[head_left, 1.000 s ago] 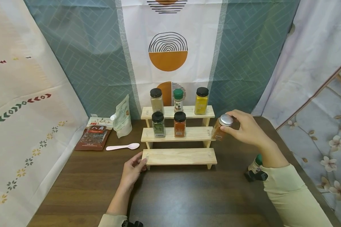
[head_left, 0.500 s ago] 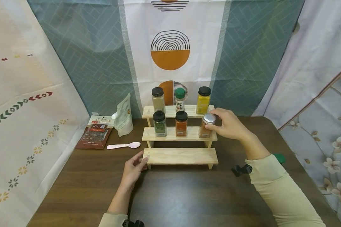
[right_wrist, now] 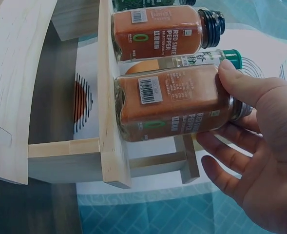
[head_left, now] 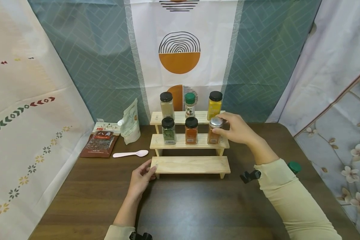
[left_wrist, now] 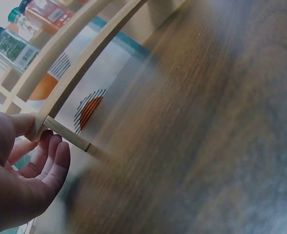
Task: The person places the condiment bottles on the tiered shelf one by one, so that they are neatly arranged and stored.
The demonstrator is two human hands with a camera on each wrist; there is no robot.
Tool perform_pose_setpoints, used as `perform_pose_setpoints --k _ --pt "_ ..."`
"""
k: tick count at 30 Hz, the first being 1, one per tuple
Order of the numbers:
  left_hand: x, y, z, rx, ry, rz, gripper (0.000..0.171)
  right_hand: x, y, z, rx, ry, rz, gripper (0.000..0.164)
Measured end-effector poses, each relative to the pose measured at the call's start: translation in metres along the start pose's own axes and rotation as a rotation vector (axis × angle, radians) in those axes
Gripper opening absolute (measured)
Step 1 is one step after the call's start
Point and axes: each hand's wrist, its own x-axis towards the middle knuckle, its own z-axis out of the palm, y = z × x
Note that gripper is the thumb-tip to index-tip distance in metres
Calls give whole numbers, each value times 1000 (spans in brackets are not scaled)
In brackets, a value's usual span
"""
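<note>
My right hand (head_left: 238, 129) grips a spice jar (right_wrist: 172, 102) of orange-red powder with a silver lid (head_left: 216, 122), thumb on one side and fingers on the other. The jar stands upright at the right end of the middle step of a three-step wooden rack (head_left: 190, 164). Beside it on that step are a black-lidded red pepper jar (head_left: 191, 131) and a jar of green herbs (head_left: 168, 131). My left hand (head_left: 141, 178) pinches the left end of the lowest step, with the thumb on top and fingertips (left_wrist: 60, 151) curled below.
On the top step stand a pale powder jar (head_left: 167, 108), a green-capped shaker (head_left: 190, 108) and a yellow jar (head_left: 214, 108). Left of the rack lie a pink spoon (head_left: 132, 154), a brown packet (head_left: 99, 143) and a spouted pouch (head_left: 130, 125). A green cap (head_left: 294, 167) shows behind the right sleeve.
My right hand has brought the silver-lidded jar leftward from beside the rack onto the middle step, then slid it slightly further left. The left hand stays on the lowest step.
</note>
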Motion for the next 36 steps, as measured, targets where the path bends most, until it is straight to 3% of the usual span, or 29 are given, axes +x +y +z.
perform_pose_setpoints --k 9,17,29,36 --pt "2 0 1 -9 1 -1 45 -20 14 -5 28 56 79 59" --pt "2 -1 -2 -10 3 -3 47 -58 31 -9 32 62 88 49" --pt "0 -1 -1 -12 -3 -1 46 -110 45 -12 -5 81 167 46" --pt "0 0 0 -11 -7 -6 47 -139 54 -24 -34 81 214 49"
